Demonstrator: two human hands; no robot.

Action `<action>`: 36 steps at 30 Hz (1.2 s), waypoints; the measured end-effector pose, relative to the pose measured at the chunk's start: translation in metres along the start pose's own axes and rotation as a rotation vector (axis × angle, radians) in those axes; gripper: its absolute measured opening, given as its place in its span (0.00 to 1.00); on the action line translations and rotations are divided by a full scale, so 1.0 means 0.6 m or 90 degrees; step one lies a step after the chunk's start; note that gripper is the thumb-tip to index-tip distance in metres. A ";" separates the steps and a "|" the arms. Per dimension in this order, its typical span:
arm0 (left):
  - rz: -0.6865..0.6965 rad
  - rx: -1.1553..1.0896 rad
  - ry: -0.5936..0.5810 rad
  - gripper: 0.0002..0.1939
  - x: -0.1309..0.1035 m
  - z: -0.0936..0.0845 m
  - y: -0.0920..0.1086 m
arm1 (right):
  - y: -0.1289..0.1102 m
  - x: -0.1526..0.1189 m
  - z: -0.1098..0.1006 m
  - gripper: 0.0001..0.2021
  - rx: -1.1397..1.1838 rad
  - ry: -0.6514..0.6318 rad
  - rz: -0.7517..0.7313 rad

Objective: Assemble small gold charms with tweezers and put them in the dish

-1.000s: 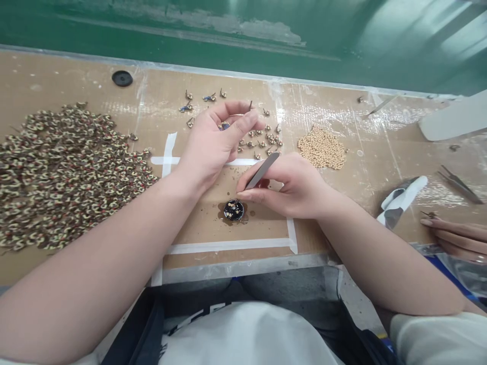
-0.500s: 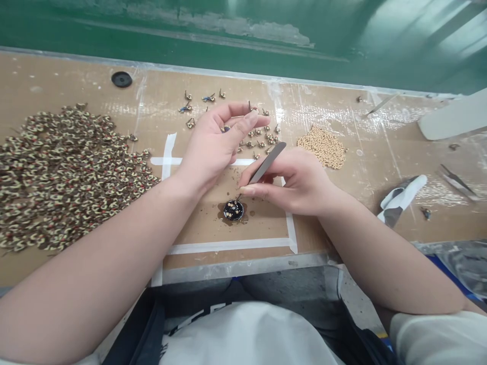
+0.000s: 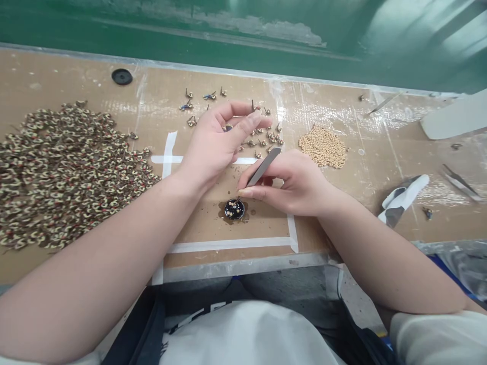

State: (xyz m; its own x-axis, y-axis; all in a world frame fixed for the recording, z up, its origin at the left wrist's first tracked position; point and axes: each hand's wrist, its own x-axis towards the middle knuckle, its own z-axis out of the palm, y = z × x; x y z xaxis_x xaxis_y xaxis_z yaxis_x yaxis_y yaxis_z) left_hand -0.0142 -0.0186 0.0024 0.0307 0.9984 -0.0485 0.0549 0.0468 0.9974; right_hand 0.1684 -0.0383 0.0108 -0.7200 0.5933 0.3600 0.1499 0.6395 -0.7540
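Observation:
My left hand point(image 3: 220, 137) is closed in a pinch, with a small figurine point(image 3: 254, 107) at its fingertips. Only a dark stick-like part and a bit of its body show; the fingers cover the rest. Metal tweezers point(image 3: 263, 167) are gripped in my right hand point(image 3: 294, 185), thumb against forefinger. Their tips point down into a small round dish point(image 3: 225, 213) of dark liquid, where several pale beige bits float. A wet brown stain surrounds the dish on the brown board. Behind my left hand, several small figurines point(image 3: 272, 137) lie scattered.
A big heap of small brown-and-cream pieces point(image 3: 72, 177) covers the left side. Beige pellets point(image 3: 322, 147) lie piled beyond my right hand. White tape point(image 3: 232, 245) frames the work spot. Farther right are a white-and-grey object point(image 3: 403, 197) and another pair of tweezers point(image 3: 461, 181).
The tweezers' upper end has dipped slightly down and left, with their tips still at the dish. My left hand keeps its pinch in nearly the same place. The whole view has shifted a little.

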 end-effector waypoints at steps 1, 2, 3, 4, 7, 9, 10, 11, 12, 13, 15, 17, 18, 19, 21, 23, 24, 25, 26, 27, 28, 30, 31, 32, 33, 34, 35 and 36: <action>0.002 -0.002 -0.001 0.14 0.000 0.000 0.000 | 0.000 0.000 0.000 0.06 0.000 0.000 -0.001; 0.002 -0.005 -0.005 0.14 0.000 0.000 -0.001 | 0.000 0.000 0.000 0.06 -0.001 0.000 -0.001; 0.002 -0.009 -0.008 0.14 0.000 0.000 0.000 | -0.001 -0.001 0.000 0.05 -0.002 0.000 -0.001; 0.001 -0.014 -0.011 0.14 0.000 0.000 0.000 | 0.000 -0.001 0.000 0.05 -0.003 0.001 0.000; 0.001 -0.021 -0.016 0.14 0.000 0.001 0.002 | 0.001 -0.001 -0.001 0.04 -0.003 -0.002 -0.003; 0.001 -0.016 -0.015 0.14 0.000 0.002 0.004 | 0.002 -0.001 -0.001 0.05 -0.006 -0.005 -0.003; -0.001 -0.011 -0.014 0.14 -0.001 0.002 0.004 | 0.002 -0.001 -0.001 0.05 -0.008 -0.007 -0.001; -0.004 -0.005 -0.011 0.14 -0.001 0.002 0.005 | 0.002 -0.001 0.000 0.06 -0.010 -0.006 0.001; -0.008 0.002 -0.007 0.15 -0.002 0.001 0.004 | 0.002 -0.001 0.000 0.07 -0.010 -0.007 0.002; -0.012 0.008 -0.002 0.15 -0.003 0.001 0.004 | 0.002 -0.001 0.000 0.07 -0.009 -0.006 0.003; -0.025 0.016 0.003 0.15 -0.004 0.000 0.003 | 0.000 -0.001 -0.001 0.09 -0.004 -0.004 0.002; -0.030 0.013 0.001 0.15 -0.005 -0.001 0.002 | -0.001 0.000 -0.002 0.10 0.001 0.001 0.001; -0.029 0.010 -0.002 0.14 -0.005 -0.002 0.001 | -0.002 0.000 -0.002 0.10 0.002 0.001 0.002; -0.027 0.007 -0.004 0.14 -0.005 -0.002 0.001 | -0.002 0.000 -0.002 0.10 0.001 0.001 0.001; -0.022 0.002 -0.006 0.14 -0.004 -0.001 0.001 | -0.002 0.000 -0.003 0.08 -0.002 -0.004 0.001; -0.021 -0.002 -0.006 0.15 -0.004 -0.001 0.003 | 0.000 0.000 -0.003 0.07 -0.003 -0.006 -0.003; -0.023 -0.002 -0.005 0.15 -0.005 0.000 0.004 | 0.001 -0.001 -0.002 0.07 -0.002 -0.005 -0.006; -0.027 0.000 -0.004 0.15 -0.006 0.000 0.006 | 0.002 -0.001 -0.002 0.06 0.000 -0.005 -0.006; -0.031 0.001 -0.004 0.15 -0.007 0.000 0.007 | 0.003 -0.001 -0.001 0.07 0.002 -0.005 -0.005; -0.036 0.002 -0.005 0.15 -0.008 0.000 0.008 | 0.003 -0.002 -0.001 0.07 0.004 -0.004 -0.003; -0.040 0.003 -0.006 0.14 -0.008 0.000 0.009 | 0.002 -0.002 0.000 0.07 0.006 -0.005 0.001; -0.042 0.000 -0.015 0.14 -0.008 -0.001 0.009 | -0.001 -0.002 0.001 0.08 0.019 -0.007 0.012; -0.040 -0.004 -0.017 0.15 -0.008 -0.001 0.007 | -0.003 -0.001 0.001 0.10 0.036 -0.004 0.023; -0.037 -0.007 -0.017 0.15 -0.007 -0.002 0.006 | -0.004 -0.001 -0.001 0.12 0.064 0.006 0.041; -0.035 -0.010 -0.017 0.16 -0.006 -0.002 0.004 | -0.005 0.000 -0.004 0.13 0.101 0.028 0.064; -0.035 -0.010 -0.017 0.17 -0.005 -0.003 0.003 | -0.004 0.000 -0.008 0.15 0.141 0.065 0.092; -0.039 -0.008 -0.021 0.17 -0.004 -0.003 0.003 | -0.001 0.001 -0.015 0.16 0.180 0.118 0.121; -0.043 -0.003 -0.028 0.17 -0.004 -0.004 0.003 | 0.004 0.003 -0.023 0.16 0.213 0.184 0.146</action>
State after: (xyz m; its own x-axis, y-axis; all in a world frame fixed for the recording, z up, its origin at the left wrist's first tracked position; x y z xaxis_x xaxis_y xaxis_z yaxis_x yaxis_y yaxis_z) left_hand -0.0166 -0.0206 0.0045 0.0703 0.9905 -0.1180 0.0531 0.1144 0.9920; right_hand 0.1767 -0.0292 0.0172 -0.4692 0.8419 0.2665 0.0226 0.3131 -0.9494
